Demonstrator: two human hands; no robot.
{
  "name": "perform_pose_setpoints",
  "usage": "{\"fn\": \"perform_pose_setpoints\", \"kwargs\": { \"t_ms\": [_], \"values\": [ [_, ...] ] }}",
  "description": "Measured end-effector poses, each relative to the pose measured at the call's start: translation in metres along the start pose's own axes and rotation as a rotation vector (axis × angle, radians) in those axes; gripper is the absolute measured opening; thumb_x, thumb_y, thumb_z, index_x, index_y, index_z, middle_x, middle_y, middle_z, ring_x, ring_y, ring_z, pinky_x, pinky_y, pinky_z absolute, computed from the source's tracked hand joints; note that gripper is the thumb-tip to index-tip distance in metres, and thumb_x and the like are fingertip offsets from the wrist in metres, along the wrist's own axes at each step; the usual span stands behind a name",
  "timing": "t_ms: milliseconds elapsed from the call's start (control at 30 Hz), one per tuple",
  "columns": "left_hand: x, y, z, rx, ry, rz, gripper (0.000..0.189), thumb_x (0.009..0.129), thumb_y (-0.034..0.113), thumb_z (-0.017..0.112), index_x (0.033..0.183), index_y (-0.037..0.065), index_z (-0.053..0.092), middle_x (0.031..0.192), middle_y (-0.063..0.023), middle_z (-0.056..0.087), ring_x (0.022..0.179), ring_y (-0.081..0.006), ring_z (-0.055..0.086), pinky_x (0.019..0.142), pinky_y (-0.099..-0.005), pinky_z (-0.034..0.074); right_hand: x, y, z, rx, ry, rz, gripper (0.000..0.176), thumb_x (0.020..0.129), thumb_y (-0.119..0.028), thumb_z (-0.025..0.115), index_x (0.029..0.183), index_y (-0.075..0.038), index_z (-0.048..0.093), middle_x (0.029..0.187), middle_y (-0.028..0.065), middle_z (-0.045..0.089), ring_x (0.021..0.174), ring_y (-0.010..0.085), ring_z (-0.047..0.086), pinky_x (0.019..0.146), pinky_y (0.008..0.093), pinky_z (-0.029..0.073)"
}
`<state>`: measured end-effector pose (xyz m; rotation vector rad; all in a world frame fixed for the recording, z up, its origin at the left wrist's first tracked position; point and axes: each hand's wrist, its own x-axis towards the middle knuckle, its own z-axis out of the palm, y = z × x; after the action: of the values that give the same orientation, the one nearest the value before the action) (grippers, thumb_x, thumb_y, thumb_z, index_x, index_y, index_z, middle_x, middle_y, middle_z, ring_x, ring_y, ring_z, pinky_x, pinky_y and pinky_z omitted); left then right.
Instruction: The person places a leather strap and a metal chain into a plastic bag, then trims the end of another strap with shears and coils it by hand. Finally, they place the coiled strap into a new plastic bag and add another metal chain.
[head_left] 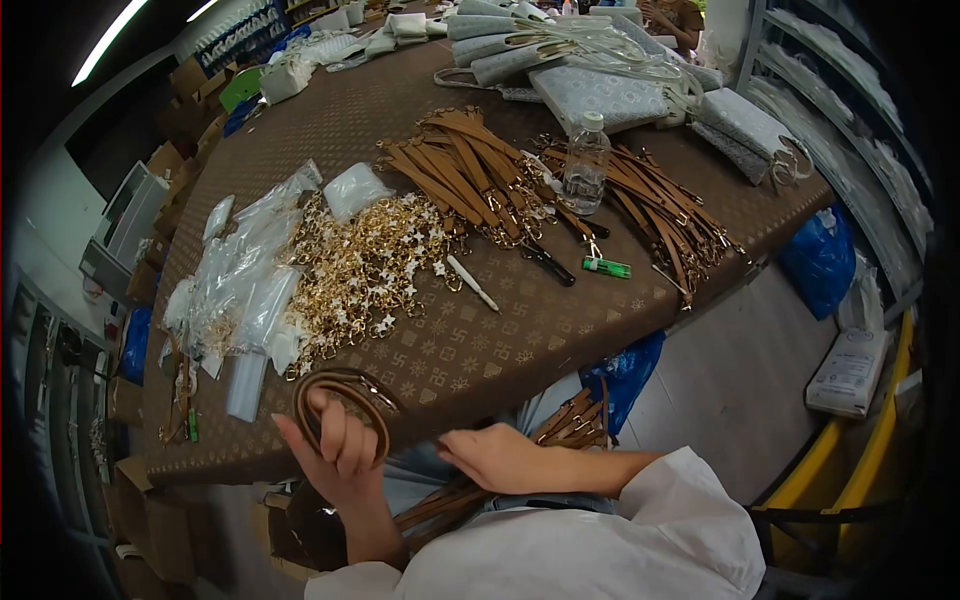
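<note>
My left hand (345,450) is raised at the table's near edge, its fingers curled inside a coiled brown leather strap (318,385). Some metal hardware glints on the coil's right side. Over my lap, my right hand (490,458) is closed, fingers pressed together; what they hold, if anything, is hidden. More brown straps (572,424) lie across my lap, partly under my right forearm. Just beyond the coil spreads a heap of gold clasps with white star-like charms (365,275). Clear plastic bags (240,270) lie left of that heap.
Two piles of brown straps with clasps (465,175) lie farther back on the patterned table (420,375). A clear bottle (587,165), a white pen (472,283) and a green lighter-like item (607,267) are nearby. Pale bags (600,90) are stacked behind; another person (680,20) sits at the far end.
</note>
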<state>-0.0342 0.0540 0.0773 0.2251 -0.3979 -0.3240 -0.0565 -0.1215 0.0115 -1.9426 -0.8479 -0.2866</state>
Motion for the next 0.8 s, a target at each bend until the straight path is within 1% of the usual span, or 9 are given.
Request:
{"fn": "perform_pose_setpoints", "kwargs": {
  "t_ms": [67,133,233,333,400,467,633,700,800],
  "values": [
    [0.010,-0.010,-0.019,0.476,0.213,0.412,0.079,0.082,0.068,0.037,0.121,0.000,0.041,0.065,0.0008,0.043,0.049,-0.0081,0.039,0.044,-0.0228,0.032,-0.005,-0.011,-0.009,0.058,-0.167,-0.022,0.018,0.088,-0.017,0.053,0.085,0.000,0.049,0.059,0.0126,0.053,0.049,0.0296,0.054,0.048,0.0351,0.045],
    [0.011,-0.036,-0.034,1.253,0.328,0.493,0.085,0.078,0.072,0.039,0.120,-0.002,0.043,0.066,-0.0005,0.046,0.053,-0.0127,0.045,0.047,-0.0263,0.037,-0.004,-0.018,-0.025,0.721,-0.616,0.346,0.016,0.090,-0.017,0.053,0.088,-0.001,0.052,0.061,0.0070,0.056,0.046,0.0191,0.054,0.045,0.0296,0.044],
    [-0.008,-0.035,-0.044,1.768,-0.171,0.104,0.080,0.077,0.068,0.046,0.109,-0.005,0.051,0.073,-0.0088,0.053,0.057,-0.0236,0.050,0.053,-0.0325,0.042,0.009,-0.014,-0.076,0.697,-0.603,0.546,0.018,0.090,-0.020,0.053,0.088,-0.003,0.054,0.060,0.0030,0.054,0.049,0.0108,0.053,0.046,0.0261,0.041],
    [-0.031,-0.042,-0.045,1.884,-0.309,-0.348,0.052,0.086,0.048,0.051,0.090,-0.004,0.055,0.070,-0.0148,0.053,0.054,-0.0313,0.045,0.053,-0.0360,0.041,0.007,-0.002,-0.093,0.220,-0.453,0.234,0.019,0.087,-0.023,0.057,0.084,-0.004,0.057,0.064,0.0060,0.055,0.055,0.0192,0.055,0.051,0.0307,0.043],
    [-0.036,-0.043,-0.039,1.704,-0.319,-0.354,0.035,0.089,0.032,0.050,0.084,-0.003,0.053,0.063,-0.0097,0.052,0.049,-0.0240,0.044,0.049,-0.0322,0.039,0.007,0.007,-0.086,-0.005,-0.382,0.075,0.020,0.085,-0.025,0.059,0.085,-0.005,0.058,0.070,0.0101,0.055,0.060,0.0273,0.054,0.054,0.0345,0.042],
    [-0.032,-0.035,-0.011,0.994,0.131,-0.838,0.032,0.091,0.028,0.045,0.081,-0.002,0.053,0.056,-0.0046,0.048,0.047,-0.0142,0.043,0.044,-0.0268,0.034,0.009,0.027,-0.065,0.182,-0.324,0.037,0.022,0.085,-0.026,0.059,0.085,-0.004,0.057,0.069,0.0108,0.055,0.059,0.0272,0.054,0.054,0.0345,0.042],
    [-0.047,-0.013,-0.021,0.470,0.671,-0.251,0.052,0.094,0.044,0.026,0.076,0.003,0.053,0.051,0.0002,0.044,0.037,-0.0088,0.036,0.039,-0.0207,0.028,0.007,0.029,-0.051,0.251,-0.259,0.214,0.025,0.081,-0.021,0.065,0.093,-0.001,0.055,0.071,0.0136,0.054,0.060,0.0285,0.053,0.056,0.0335,0.044],
    [-0.023,0.003,-0.012,-0.010,0.190,-0.204,0.053,0.095,0.047,0.025,0.078,0.004,0.052,0.048,0.0010,0.040,0.037,-0.0095,0.036,0.038,-0.0216,0.031,0.009,0.020,-0.046,0.312,-0.086,0.265,0.032,0.078,-0.014,0.067,0.104,-0.002,0.053,0.081,0.0156,0.056,0.063,0.0296,0.055,0.060,0.0326,0.046],
    [-0.012,0.015,-0.021,0.048,0.139,0.004,0.053,0.095,0.050,0.026,0.086,0.005,0.051,0.050,0.0014,0.036,0.040,-0.0087,0.036,0.039,-0.0225,0.032,-0.003,0.034,-0.024,-0.022,0.229,0.095,0.034,0.079,-0.004,0.063,0.110,-0.002,0.050,0.089,0.0179,0.057,0.071,0.0331,0.058,0.060,0.0352,0.047]
  ]
}}
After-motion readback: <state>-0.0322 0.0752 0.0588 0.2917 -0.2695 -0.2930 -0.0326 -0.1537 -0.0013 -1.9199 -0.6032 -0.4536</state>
